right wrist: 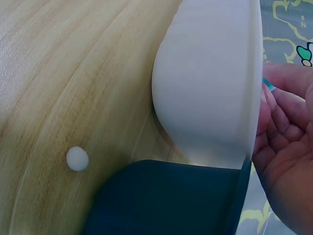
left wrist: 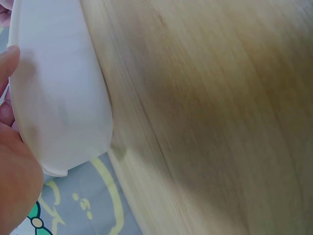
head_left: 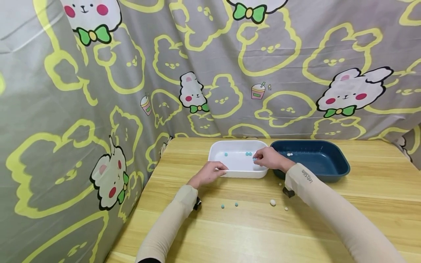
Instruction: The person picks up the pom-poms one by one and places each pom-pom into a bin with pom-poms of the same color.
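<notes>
In the head view my left hand (head_left: 209, 173) holds the near left rim of a white plastic basin (head_left: 243, 174). The left wrist view has the thumb (left wrist: 11, 61) against that rim. Over the basin's right end, my right hand (head_left: 271, 159) pinches a small light-blue ball (head_left: 254, 160); the right wrist view catches only a sliver of blue (right wrist: 268, 84) between the fingers. Inside the basin lie a blue ball (head_left: 226, 154) on the left and a pair of blue balls (head_left: 248, 154) nearer the right hand.
A dark blue basin (head_left: 342, 166) adjoins the white one and contains small white balls (head_left: 289, 154). On the wooden table (head_left: 250, 233) in front are two blue balls (head_left: 236, 204), a larger white ball (head_left: 272, 202) and smaller white balls (head_left: 286, 209). A patterned curtain (head_left: 227, 124) hangs behind and left.
</notes>
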Available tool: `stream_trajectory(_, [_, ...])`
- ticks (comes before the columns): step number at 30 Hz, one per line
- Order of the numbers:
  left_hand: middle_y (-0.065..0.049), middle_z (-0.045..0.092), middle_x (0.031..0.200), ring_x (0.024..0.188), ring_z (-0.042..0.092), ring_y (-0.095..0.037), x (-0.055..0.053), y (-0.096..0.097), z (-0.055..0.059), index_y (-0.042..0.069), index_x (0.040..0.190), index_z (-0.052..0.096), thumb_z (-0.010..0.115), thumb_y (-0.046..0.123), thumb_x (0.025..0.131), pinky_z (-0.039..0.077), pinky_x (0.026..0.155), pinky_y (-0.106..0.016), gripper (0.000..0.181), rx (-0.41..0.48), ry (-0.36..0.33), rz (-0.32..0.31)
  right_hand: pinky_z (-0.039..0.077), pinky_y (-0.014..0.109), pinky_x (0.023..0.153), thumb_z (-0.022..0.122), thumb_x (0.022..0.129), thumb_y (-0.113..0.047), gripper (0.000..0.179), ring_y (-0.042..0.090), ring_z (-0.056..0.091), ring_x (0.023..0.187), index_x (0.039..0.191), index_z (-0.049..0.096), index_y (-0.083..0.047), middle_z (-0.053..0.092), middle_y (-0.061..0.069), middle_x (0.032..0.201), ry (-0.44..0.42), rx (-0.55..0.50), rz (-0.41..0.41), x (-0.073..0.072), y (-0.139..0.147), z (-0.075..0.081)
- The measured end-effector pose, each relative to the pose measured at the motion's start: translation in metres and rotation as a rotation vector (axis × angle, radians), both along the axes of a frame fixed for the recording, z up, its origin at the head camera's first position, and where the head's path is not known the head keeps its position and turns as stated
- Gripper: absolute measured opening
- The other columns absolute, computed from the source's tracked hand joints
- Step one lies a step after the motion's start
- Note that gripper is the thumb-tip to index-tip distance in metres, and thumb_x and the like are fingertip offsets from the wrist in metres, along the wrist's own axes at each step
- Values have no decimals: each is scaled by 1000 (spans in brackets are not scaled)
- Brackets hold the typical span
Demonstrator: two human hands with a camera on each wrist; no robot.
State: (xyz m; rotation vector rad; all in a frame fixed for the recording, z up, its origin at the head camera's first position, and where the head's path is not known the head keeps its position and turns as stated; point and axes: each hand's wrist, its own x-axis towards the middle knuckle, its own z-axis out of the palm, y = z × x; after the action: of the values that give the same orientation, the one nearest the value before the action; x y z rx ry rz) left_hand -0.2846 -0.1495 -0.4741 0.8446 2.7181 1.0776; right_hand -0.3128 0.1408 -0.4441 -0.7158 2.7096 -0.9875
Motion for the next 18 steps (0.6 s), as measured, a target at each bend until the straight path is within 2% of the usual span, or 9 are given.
stream_trajectory(18, [10, 65, 87, 82, 58, -6, -3, -1, -2, 15, 94, 73, 63, 17, 92, 48, 74, -24, 10, -18, 6, 8, 49, 31, 64, 63, 88, -9, 20, 12, 61, 66, 102, 69, 5, 67, 5, 80, 34, 20, -17, -5, -3, 1])
